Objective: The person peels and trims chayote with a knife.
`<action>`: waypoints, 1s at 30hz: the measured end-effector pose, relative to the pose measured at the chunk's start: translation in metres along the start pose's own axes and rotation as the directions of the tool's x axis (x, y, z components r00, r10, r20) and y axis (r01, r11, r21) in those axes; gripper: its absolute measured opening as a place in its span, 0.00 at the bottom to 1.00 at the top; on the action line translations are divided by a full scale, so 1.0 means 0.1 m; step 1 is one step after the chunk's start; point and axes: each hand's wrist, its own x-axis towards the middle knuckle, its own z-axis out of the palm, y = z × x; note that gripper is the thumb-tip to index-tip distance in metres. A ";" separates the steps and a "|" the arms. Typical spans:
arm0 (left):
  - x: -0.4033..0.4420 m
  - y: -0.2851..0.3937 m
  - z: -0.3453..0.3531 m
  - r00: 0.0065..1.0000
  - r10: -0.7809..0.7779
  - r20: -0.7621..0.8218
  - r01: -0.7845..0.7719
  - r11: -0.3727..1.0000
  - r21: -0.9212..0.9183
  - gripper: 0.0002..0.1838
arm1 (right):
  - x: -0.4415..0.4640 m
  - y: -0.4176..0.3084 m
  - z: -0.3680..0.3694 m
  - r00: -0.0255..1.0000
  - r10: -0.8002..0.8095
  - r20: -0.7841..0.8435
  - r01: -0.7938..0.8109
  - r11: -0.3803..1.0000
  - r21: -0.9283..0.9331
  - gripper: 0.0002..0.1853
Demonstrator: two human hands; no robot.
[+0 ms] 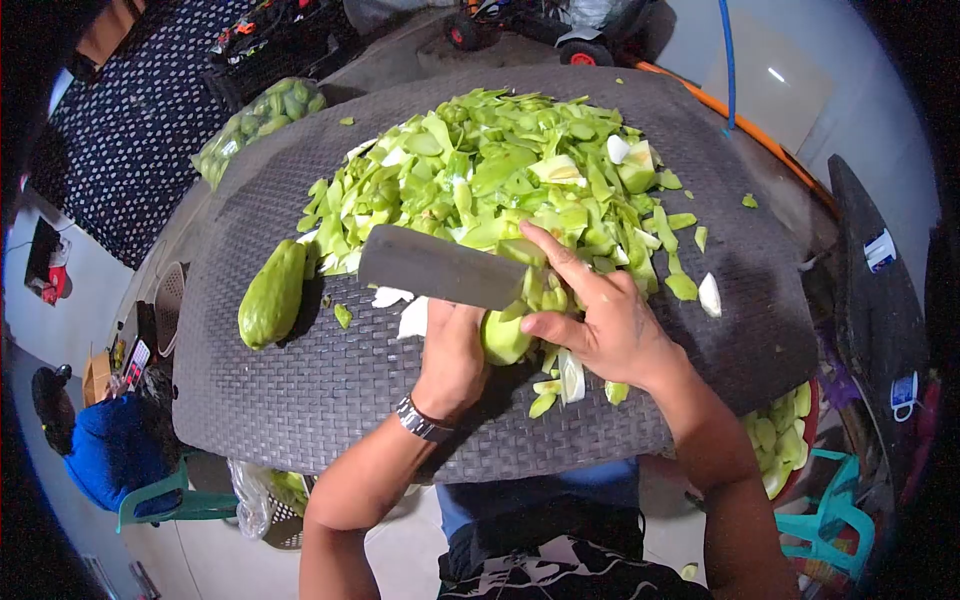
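My left hand (454, 350), with a metal watch on its wrist, is closed round a partly peeled green chayote (507, 337); its fingers are mostly hidden. A broad-bladed knife (440, 266) lies across above that hand. Its blade points left and its handle end runs into my right hand (610, 322), where the handle is hidden. The right thumb reaches to the chayote, and the index finger stretches over green peelings (545, 290) at the blade. Beyond both hands spreads a large heap of green peels and pieces (490, 170). A whole chayote (273, 295) lies left of the heap.
Everything rests on a dark woven-pattern table (260, 400). Loose peels (570, 378) and a white piece (709, 295) lie near its right half. A bag of chayotes (270, 115) stands behind left. Pale green pieces (780, 440) fill a container below right; teal chairs (835, 515) flank the table.
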 end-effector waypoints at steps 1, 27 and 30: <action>0.00 0.08 -0.02 0.998 0.054 0.014 -0.055 0.994 0.092 0.23 | 0.01 0.06 0.03 0.999 -0.045 -0.021 0.044 0.999 -0.011 0.50; 0.09 0.25 0.09 0.959 -0.262 -0.108 0.214 0.918 -0.333 0.29 | 0.03 -0.03 -0.11 0.850 0.526 0.034 -0.515 0.814 0.268 0.41; 0.13 0.20 0.06 0.961 -0.233 -0.147 0.163 0.910 -0.381 0.28 | -0.02 -0.11 0.03 0.990 0.137 -0.021 -0.137 0.990 -0.028 0.50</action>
